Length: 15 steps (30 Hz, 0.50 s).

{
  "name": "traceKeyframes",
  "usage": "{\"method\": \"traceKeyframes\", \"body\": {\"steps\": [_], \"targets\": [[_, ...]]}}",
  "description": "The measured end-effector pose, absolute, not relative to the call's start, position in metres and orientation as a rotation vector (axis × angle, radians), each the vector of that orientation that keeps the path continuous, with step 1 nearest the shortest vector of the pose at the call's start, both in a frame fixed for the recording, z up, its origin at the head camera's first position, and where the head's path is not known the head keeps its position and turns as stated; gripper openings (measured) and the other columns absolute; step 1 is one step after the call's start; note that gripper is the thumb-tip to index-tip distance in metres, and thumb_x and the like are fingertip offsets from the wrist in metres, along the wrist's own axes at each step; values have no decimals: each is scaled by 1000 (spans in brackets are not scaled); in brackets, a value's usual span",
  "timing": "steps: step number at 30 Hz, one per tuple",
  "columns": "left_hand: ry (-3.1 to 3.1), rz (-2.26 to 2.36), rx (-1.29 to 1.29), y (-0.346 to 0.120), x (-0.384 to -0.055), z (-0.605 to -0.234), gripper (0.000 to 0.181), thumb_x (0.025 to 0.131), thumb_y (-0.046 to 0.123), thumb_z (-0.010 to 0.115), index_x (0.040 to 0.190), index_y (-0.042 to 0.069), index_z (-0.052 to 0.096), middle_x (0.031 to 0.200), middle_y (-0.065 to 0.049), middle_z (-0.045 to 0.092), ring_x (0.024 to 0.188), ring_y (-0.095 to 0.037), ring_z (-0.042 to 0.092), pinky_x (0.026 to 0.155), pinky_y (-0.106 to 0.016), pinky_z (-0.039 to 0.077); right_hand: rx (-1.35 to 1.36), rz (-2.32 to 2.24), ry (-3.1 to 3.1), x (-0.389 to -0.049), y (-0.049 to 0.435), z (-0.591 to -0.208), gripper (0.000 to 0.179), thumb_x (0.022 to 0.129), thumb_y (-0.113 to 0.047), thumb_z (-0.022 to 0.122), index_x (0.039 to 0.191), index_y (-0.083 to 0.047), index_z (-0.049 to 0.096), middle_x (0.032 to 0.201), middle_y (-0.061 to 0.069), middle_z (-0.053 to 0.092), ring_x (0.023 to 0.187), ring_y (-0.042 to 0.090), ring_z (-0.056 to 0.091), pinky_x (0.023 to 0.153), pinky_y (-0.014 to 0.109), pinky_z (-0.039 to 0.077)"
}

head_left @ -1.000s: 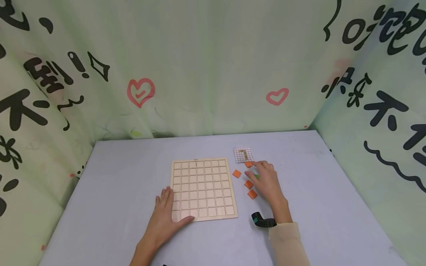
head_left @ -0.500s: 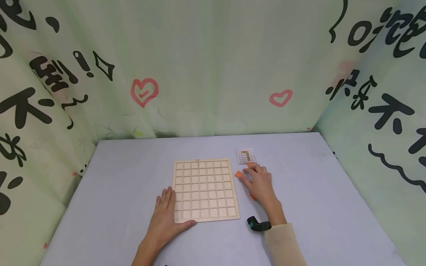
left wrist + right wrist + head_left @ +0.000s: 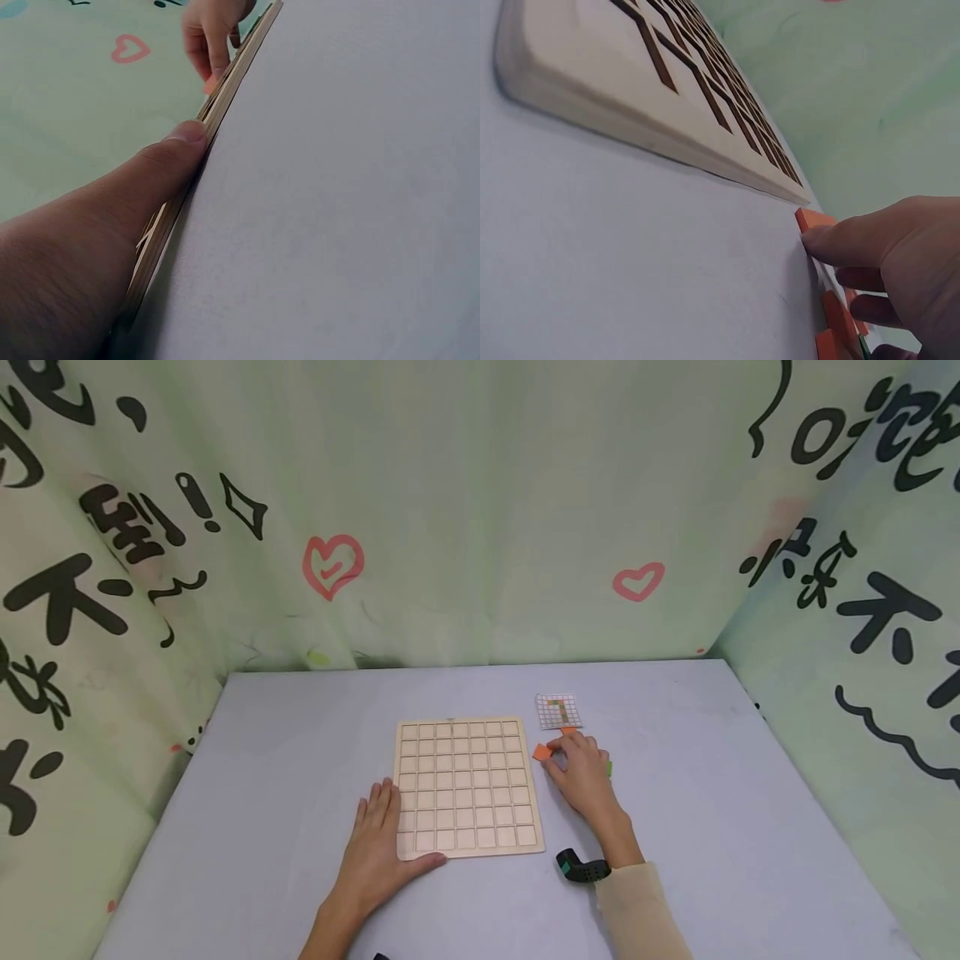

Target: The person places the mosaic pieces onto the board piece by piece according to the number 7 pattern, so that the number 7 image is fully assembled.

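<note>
A light wooden board with a grid of square cells lies flat on the table. My left hand rests at its near left corner, fingers along the left side and thumb on the near edge. To the right of the board, my right hand pinches an orange square tile between thumb and index finger. Other orange tiles lie beneath that hand, mostly hidden by it in the head view. One orange tile peeks out beyond its knuckles, and a bit of a green tile shows at its right.
A small paper card printed with a grid and a coloured pattern lies behind the tiles. A black band sits at the right wrist. Printed curtains rise around the back and sides of the white table.
My right hand has moved left and down over the tiles, and its thumb and index finger now pinch the leftmost orange tile. My left hand stays at the board's corner.
</note>
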State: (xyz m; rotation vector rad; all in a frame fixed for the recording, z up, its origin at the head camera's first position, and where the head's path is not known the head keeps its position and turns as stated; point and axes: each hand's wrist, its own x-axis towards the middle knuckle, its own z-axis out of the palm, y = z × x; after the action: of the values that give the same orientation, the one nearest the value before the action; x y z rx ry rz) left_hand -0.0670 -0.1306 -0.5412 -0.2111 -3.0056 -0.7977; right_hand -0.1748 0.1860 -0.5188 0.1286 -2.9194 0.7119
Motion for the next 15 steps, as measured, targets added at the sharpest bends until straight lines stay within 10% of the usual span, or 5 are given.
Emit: {"method": "traceKeyframes", "body": {"steps": [15], "targets": [[-3000,-795,-208,-130,-68,-541,128,69,73,75,155,-7,25,165,-22,21,155,-38,17,127,-52,14,168,966,-2829,-173,179,-512,17,93,-16,71,106,-6,69,99,10,74,92,26,68,88,45,46]]}}
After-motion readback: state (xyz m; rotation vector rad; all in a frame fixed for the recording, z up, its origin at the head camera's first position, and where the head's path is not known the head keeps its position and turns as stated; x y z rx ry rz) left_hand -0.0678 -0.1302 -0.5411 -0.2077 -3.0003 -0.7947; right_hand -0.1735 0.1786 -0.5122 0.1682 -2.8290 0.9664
